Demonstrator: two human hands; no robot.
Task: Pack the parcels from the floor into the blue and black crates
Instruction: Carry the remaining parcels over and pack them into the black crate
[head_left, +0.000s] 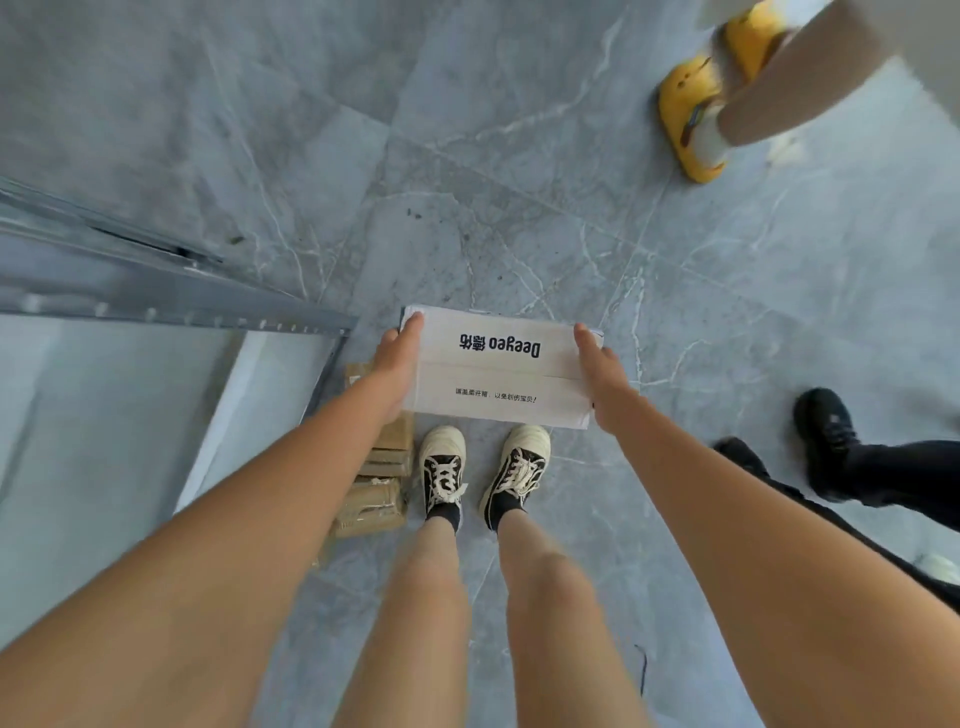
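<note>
Both hands grasp a white parcel (498, 366) from opposite ends, holding it flat and clear of the grey marble-patterned floor (519, 156), above and just ahead of the person's feet. Left hand (397, 366) clasps the left short edge, thumb laid over the top corner, fingers hidden beneath; right hand (602, 374) grips the right short edge the same way, thumb on top. Black print on the parcel's upper face, reading "Deeyeo" with Chinese characters, appears upside down from the wearer's view, with a smaller line of text below a fold.

Beneath the left forearm, a stack of brown cardboard parcels (379, 493) wrapped in tape lies on the floor just beside the left cream-and-black sneaker (441, 470); the right sneaker (519, 470) stands near it. A grey metal frame (171, 301) with a pale panel (104, 441) fills the left side. At upper right stand another person's yellow clogs (693, 117); at right, a black shoe (826, 441) and dark trouser leg.
</note>
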